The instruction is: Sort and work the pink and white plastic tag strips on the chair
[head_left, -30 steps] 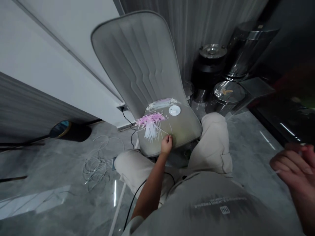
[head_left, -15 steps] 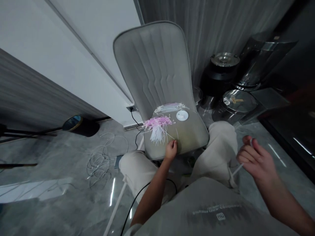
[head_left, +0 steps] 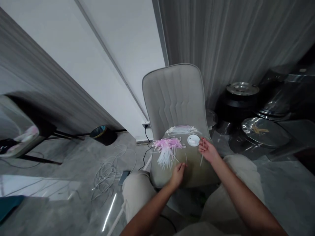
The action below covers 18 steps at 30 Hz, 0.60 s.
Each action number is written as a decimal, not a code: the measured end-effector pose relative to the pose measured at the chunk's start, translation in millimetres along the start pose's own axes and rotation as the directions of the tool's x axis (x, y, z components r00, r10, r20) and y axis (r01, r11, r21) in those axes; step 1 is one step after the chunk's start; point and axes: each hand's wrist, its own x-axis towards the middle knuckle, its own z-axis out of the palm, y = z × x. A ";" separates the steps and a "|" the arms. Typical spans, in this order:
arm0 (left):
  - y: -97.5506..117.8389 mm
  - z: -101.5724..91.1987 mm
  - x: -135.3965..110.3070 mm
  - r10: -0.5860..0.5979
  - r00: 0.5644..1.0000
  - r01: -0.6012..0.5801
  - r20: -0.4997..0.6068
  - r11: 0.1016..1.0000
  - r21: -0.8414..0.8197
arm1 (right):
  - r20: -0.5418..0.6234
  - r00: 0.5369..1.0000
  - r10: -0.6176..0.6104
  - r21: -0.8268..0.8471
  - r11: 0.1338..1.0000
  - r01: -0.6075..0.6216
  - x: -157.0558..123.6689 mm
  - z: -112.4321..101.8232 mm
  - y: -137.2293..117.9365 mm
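Note:
My left hand (head_left: 178, 173) is closed in a pinch over the front of the seat. A thin pale strand (head_left: 186, 159) stands up from its fingertips. My right hand (head_left: 206, 149) is closed beside a small white round disc (head_left: 193, 140). From its fingers a thin white strip (head_left: 201, 160) hangs down. Left of the disc lies a bundle of thin strands, with a pink part (head_left: 169, 143) and loose white ends (head_left: 165, 158) fanned toward me. A second bundle of pale strands (head_left: 182, 129) rests behind it, against the backrest.
These things lie on a grey padded chair (head_left: 174, 88). Coiled grey cable (head_left: 105, 175) and a dark bin (head_left: 103, 135) are on the floor at left. A black cord (head_left: 146, 132) runs from a wall socket. Metal pots (head_left: 242, 89) stand at right.
My right hand has come in from the far right to beside the disc, still with the white strip. My left hand stays pinched over the seat. The view has shifted, so the chair appears lower.

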 end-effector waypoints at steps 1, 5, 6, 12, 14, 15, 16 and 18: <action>7.9 -0.6 3.8 0.035 0.999 -0.035 0.021 0.999 -0.002 | 0.014 1.000 0.026 -0.032 0.999 -0.026 9.2 4.5 4.0; 36.4 -6.8 31.4 0.134 0.989 -0.133 0.067 0.991 -0.006 | 0.027 0.998 0.065 -0.145 0.988 -0.060 36.8 16.6 10.5; 41.2 -8.3 40.4 0.145 0.987 -0.145 0.067 0.989 -0.008 | 0.017 0.998 0.057 -0.170 0.984 -0.053 43.3 18.2 10.0; 44.1 -5.6 74.9 0.172 0.984 -0.172 0.046 0.985 -0.001 | -0.073 0.997 -0.012 -0.298 0.954 -0.010 67.8 25.6 10.5; 39.8 -4.2 74.6 0.168 0.985 -0.168 0.033 0.986 0.009 | -0.073 0.997 0.017 -0.353 0.935 -0.041 63.4 27.8 14.9; 38.0 -4.2 73.4 0.161 0.987 -0.162 0.027 0.987 0.011 | -0.072 0.997 0.043 -0.379 0.923 -0.067 59.3 28.3 17.5; 36.8 -4.9 72.1 0.161 0.986 -0.161 0.032 0.987 0.016 | -0.075 0.995 0.068 -0.398 0.913 -0.092 54.6 28.3 20.1; 36.3 -7.6 70.9 0.187 0.979 -0.190 0.086 0.981 0.028 | -0.097 0.991 0.095 -0.423 0.897 -0.128 45.5 26.8 24.7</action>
